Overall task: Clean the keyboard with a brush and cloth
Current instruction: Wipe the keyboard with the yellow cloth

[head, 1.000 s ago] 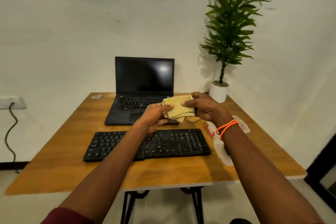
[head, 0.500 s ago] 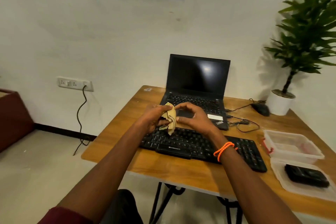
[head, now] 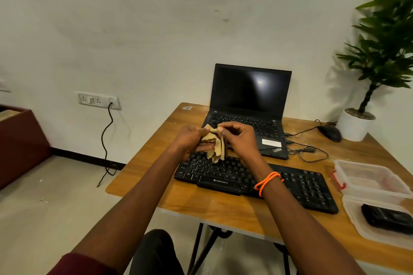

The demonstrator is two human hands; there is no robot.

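Observation:
A crumpled tan cloth [head: 215,148] hangs between both hands above the left end of the black keyboard [head: 297,183], which lies across the wooden table [head: 156,167]. My left hand [head: 191,140] grips the cloth from the left with curled fingers. My right hand [head: 238,138], with an orange bracelet on its wrist, pinches the cloth's top edge from the right. No brush shows in the view.
An open black laptop [head: 250,100] stands behind the keyboard, with cables [head: 310,150] and a black mouse [head: 329,133] to its right. A potted plant [head: 357,123] stands at the back right. Clear plastic containers [head: 368,179] sit at the right edge; one holds a black object [head: 387,219].
The view swung left and moved closer. The cloth went from a flat fold held high to a crumpled bunch held low over the keyboard's left end.

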